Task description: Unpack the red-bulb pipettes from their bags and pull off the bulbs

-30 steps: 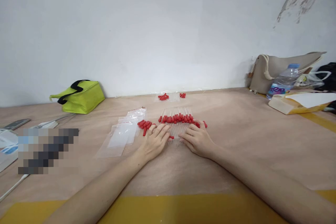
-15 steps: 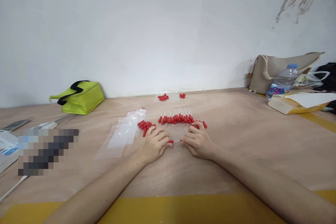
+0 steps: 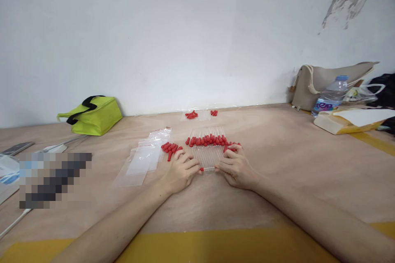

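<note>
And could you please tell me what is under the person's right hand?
Red rubber bulbs show at the fingers of the right hand, partly covered. A clear tube extends into its grip, which hides that end. Whatever lies beneath the palm cannot be seen.

Soft, even light leaves glare on plastic bags [image 3: 143, 160].

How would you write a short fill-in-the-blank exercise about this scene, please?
Between the left hand and the right hand is a clear tube with a ____ tip.
The lime-green bag has a ____ handle.
The plastic bottle has a ____ cap.

Missing words: red; black; blue.
</note>
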{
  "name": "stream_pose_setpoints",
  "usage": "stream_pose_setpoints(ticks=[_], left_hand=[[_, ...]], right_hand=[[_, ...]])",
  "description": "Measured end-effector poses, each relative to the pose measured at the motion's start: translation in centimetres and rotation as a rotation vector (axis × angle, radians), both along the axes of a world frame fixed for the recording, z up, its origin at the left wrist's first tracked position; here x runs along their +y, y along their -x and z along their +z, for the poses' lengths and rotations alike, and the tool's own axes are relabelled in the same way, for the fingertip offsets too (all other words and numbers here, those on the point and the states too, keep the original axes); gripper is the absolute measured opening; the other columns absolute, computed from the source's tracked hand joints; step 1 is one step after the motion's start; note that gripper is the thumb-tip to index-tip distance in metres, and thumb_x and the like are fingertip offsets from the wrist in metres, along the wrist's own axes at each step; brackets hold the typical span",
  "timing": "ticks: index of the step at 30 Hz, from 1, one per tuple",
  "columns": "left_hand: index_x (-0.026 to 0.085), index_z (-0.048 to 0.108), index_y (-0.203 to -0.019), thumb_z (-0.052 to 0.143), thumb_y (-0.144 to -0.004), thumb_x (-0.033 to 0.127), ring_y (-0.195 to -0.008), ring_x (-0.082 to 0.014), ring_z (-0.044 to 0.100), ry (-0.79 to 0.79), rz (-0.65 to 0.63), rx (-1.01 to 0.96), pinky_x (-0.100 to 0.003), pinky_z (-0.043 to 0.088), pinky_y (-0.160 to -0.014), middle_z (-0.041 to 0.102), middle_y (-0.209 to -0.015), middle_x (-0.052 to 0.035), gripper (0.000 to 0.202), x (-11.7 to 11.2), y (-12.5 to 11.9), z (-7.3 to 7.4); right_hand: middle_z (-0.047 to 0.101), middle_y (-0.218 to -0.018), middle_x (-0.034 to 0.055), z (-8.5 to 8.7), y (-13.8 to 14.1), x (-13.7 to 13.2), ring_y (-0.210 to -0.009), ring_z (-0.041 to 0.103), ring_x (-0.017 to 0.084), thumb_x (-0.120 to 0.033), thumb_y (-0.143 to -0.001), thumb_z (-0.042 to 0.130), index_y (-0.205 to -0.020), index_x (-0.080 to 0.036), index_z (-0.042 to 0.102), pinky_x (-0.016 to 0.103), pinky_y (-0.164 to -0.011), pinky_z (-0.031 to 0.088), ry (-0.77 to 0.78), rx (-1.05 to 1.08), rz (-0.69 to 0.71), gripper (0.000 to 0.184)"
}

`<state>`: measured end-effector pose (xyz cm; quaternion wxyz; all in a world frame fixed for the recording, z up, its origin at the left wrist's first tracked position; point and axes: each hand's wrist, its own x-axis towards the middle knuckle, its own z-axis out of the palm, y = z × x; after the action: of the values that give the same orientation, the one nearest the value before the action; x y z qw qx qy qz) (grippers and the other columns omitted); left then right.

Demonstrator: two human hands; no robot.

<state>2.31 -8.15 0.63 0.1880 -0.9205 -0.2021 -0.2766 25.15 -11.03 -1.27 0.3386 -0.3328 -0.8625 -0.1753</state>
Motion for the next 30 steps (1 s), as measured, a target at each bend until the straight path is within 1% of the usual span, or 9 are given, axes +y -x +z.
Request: stream_pose_setpoints(ticks=[4,9,12,14,16,19,23,26,30], left_hand=[[0.019,0.059,-0.079,0.047,-0.084,0.019,-0.081,-0.0174,0.051,0.022,0.042,-0.077,-0.034,0.038,-0.074,0.063,-0.084,-0.0027,0.012,0.5,1.2,-0.6],[0.018,0.058,-0.093,0.043,-0.086,0.02,-0.081,-0.0153,0.051,0.182,0.123,-0.33,-0.03,0.045,-0.071,0.052,-0.089,-0.0058,0.017,2.0,2.4,-0.3],[0.019,0.058,-0.099,0.041,-0.085,0.021,-0.083,-0.016,0.051,0.24,0.297,-0.519,-0.032,0.046,-0.074,0.046,-0.087,-0.0054,0.022,3.6,3.3,0.6],[0.019,0.058,-0.101,0.041,-0.083,0.021,-0.082,-0.0173,0.052,0.295,0.423,-0.572,-0.034,0.046,-0.076,0.046,-0.085,-0.0049,0.025,4.7,4.4,1.2],[0.019,0.056,-0.103,0.042,-0.082,0.023,-0.077,-0.0169,0.053,0.37,0.503,-0.589,-0.034,0.046,-0.072,0.048,-0.082,-0.0042,0.026,5.6,5.4,1.4],[0.019,0.052,-0.102,0.044,-0.08,0.029,-0.068,-0.015,0.053,0.451,0.561,-0.615,-0.029,0.046,-0.064,0.054,-0.082,-0.0027,0.026,6.6,6.4,1.3],[0.02,0.052,-0.089,0.05,-0.075,0.036,-0.071,-0.0156,0.054,0.48,0.622,-0.554,-0.027,0.043,-0.06,0.059,-0.087,-0.0016,0.021,7.1,6.4,0.7],[0.02,0.054,-0.084,0.05,-0.075,0.039,-0.074,-0.0172,0.054,0.479,0.645,-0.489,-0.027,0.042,-0.063,0.062,-0.083,-0.0012,0.021,7.4,6.4,0.4],[0.021,0.056,-0.093,0.052,-0.073,0.043,-0.074,-0.0177,0.056,0.504,0.659,-0.487,-0.028,0.042,-0.065,0.064,-0.081,-0.0006,0.03,7.7,6.5,0.1]], right_hand=[[0.058,-0.059,-0.0013,-0.1,-1.5,0.2,-0.068,0.043,0.013,-0.025,-0.083,0.047,-0.074,-0.022,0.063,0.035,-0.086,0.025,0.021,0.051,-0.036,0.018],[0.063,-0.062,-0.0016,-0.6,-2.4,1.3,-0.068,0.049,0.012,-0.028,-0.082,0.052,-0.083,-0.024,0.066,0.033,-0.083,0.023,0.007,0.245,-0.199,0.015],[0.066,-0.067,-0.0012,-0.7,-1.6,1.9,-0.067,0.052,0.011,-0.028,-0.082,0.052,-0.085,-0.025,0.067,0.031,-0.079,0.023,0.007,0.305,-0.254,0.016],[0.067,-0.068,-0.0005,-0.6,-0.9,2.1,-0.068,0.053,0.011,-0.026,-0.083,0.05,-0.086,-0.025,0.067,0.031,-0.075,0.024,0.033,0.291,-0.284,0.018],[0.067,-0.069,0.0008,-0.5,-0.4,2.3,-0.07,0.053,0.013,-0.023,-0.083,0.047,-0.088,-0.024,0.067,0.031,-0.074,0.024,0.053,0.254,-0.31,0.02],[0.066,-0.069,0.0026,-0.4,-0.2,2.5,-0.074,0.053,0.015,-0.021,-0.083,0.046,-0.088,-0.023,0.067,0.032,-0.074,0.023,0.062,0.188,-0.325,0.022],[0.066,-0.069,0.0027,-0.1,-0.1,2.3,-0.073,0.052,0.015,-0.023,-0.083,0.045,-0.084,-0.022,0.067,0.032,-0.072,0.023,0.104,0.136,-0.316,0.022],[0.065,-0.068,0.0014,0.3,0.3,1.9,-0.072,0.05,0.015,-0.03,-0.082,0.049,-0.084,-0.022,0.066,0.033,-0.073,0.022,0.191,0.138,-0.288,0.018],[0.062,-0.069,0.0014,0.7,0.8,1.4,-0.074,0.048,0.017,-0.045,-0.075,0.055,-0.088,-0.023,0.065,0.034,-0.075,0.023,0.264,0.13,-0.269,0.027]])
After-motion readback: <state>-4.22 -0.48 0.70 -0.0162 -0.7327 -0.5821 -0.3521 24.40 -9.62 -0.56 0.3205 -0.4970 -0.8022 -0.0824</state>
